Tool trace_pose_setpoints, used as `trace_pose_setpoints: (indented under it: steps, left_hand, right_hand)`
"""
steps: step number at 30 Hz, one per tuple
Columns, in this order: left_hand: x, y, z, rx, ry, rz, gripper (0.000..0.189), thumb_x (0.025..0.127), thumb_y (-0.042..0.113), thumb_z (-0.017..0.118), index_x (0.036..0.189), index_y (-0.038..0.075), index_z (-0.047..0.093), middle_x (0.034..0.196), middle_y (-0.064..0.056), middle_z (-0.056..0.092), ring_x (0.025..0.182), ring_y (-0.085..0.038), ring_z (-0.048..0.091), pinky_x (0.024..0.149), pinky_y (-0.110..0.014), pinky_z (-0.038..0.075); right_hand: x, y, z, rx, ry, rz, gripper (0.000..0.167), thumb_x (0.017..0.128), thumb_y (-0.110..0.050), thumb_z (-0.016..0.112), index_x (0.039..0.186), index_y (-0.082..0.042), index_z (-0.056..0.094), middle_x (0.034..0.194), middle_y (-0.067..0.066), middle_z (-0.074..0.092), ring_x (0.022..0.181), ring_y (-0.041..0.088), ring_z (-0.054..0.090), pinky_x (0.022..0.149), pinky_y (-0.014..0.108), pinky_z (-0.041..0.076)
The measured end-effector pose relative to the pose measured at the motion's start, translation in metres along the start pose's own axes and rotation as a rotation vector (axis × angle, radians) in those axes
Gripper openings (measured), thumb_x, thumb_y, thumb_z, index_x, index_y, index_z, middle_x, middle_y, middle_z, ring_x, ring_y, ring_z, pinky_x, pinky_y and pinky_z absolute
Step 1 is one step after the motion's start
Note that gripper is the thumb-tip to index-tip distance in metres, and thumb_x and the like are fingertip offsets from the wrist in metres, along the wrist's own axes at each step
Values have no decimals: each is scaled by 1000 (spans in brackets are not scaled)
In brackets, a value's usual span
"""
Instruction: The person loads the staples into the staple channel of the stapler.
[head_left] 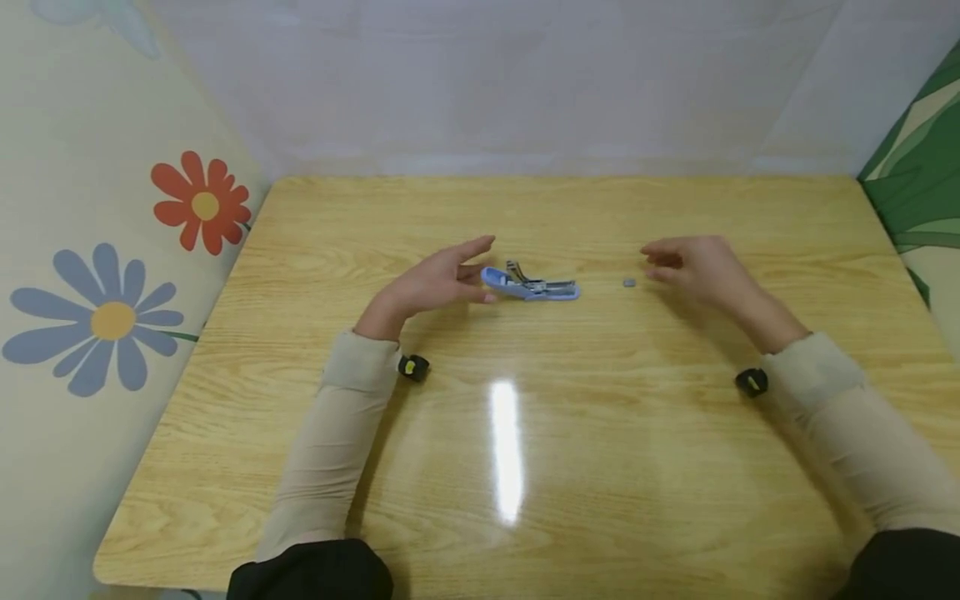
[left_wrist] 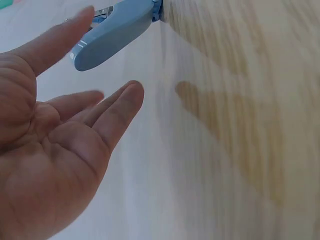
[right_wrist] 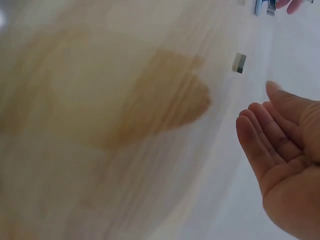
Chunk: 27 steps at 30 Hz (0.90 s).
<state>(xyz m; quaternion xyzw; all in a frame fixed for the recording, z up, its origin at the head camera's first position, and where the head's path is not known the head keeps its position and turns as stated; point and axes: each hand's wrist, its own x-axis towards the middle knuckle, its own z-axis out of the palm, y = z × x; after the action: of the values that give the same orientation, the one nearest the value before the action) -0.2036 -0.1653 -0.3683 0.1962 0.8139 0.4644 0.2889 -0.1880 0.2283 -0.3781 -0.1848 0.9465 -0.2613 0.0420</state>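
Note:
A light blue stapler (head_left: 534,289) lies opened out on the table, its metal magazine showing and its blue top folded back to the left. My left hand (head_left: 442,279) is at the stapler's left end, thumb and fingers spread apart around that end and gripping nothing. In the left wrist view the rounded blue end of the stapler (left_wrist: 112,37) appears beyond the thumb. To the right of the stapler lies a small grey block of staples (head_left: 629,282). Just right of that block hovers my right hand (head_left: 697,267), fingers loosely bent, holding nothing; the right wrist view shows the staples (right_wrist: 239,63) beyond its fingertips.
The wooden table (head_left: 600,467) has a bright light reflection in front of the stapler. A pale wall (head_left: 525,92) stands behind it. On the left is a wall with painted flowers (head_left: 112,321), on the right one with green leaves (head_left: 926,158).

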Motion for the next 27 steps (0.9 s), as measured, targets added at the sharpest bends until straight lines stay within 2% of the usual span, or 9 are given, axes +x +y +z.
trace_pose_setpoints:
  steps: [3, 7, 11, 14, 21, 27]
  left_hand:
    - [1, 0, 0, 26, -6, 1, 83, 97, 15, 69, 163, 11, 20, 170, -7, 21, 150, -33, 36, 117, -45, 39]
    - [3, 1, 0, 63, 8, -15, 69, 99, 14, 66, 160, 12, 33, 165, -7, 35, 148, -31, 41, 116, -46, 39]
    - [5, 1, 0, 126, 40, -42, 58, 99, 17, 67, 153, 13, 46, 148, -9, 57, 133, -25, 57, 109, -44, 46]
    - [5, 0, 2, 145, 56, -64, 53, 98, 17, 68, 149, 13, 52, 134, -9, 68, 120, -21, 63, 102, -41, 48]
    - [7, 0, 6, 153, 75, -69, 48, 97, 17, 69, 144, 13, 59, 128, -8, 72, 108, -17, 62, 95, -34, 47]
    - [9, 1, 6, 171, 99, -68, 46, 98, 19, 69, 142, 15, 61, 125, -7, 73, 97, -18, 60, 82, -31, 43]
  right_hand:
    - [2, 2, 4, 49, -45, 24, 34, 97, -7, 68, 129, 2, 67, 116, 22, 74, 104, 36, 71, 93, 51, 54]
    - [3, 3, 8, 76, -62, 54, 32, 95, -6, 69, 126, 3, 69, 111, 21, 75, 102, 35, 71, 93, 51, 53]
    - [6, 5, 10, 82, -72, 94, 30, 94, -11, 72, 122, 1, 72, 111, 20, 75, 103, 35, 70, 93, 50, 53]
    - [6, 6, 13, 75, -79, 107, 28, 94, -15, 73, 118, -1, 74, 112, 19, 75, 104, 35, 70, 93, 50, 52]
    - [8, 5, 19, 54, -78, 94, 22, 93, -19, 75, 110, -6, 78, 112, 15, 76, 105, 34, 70, 94, 50, 51]
    - [9, 1, 22, 54, -42, 56, 19, 91, -18, 76, 105, -6, 79, 105, 14, 78, 97, 31, 71, 90, 47, 52]
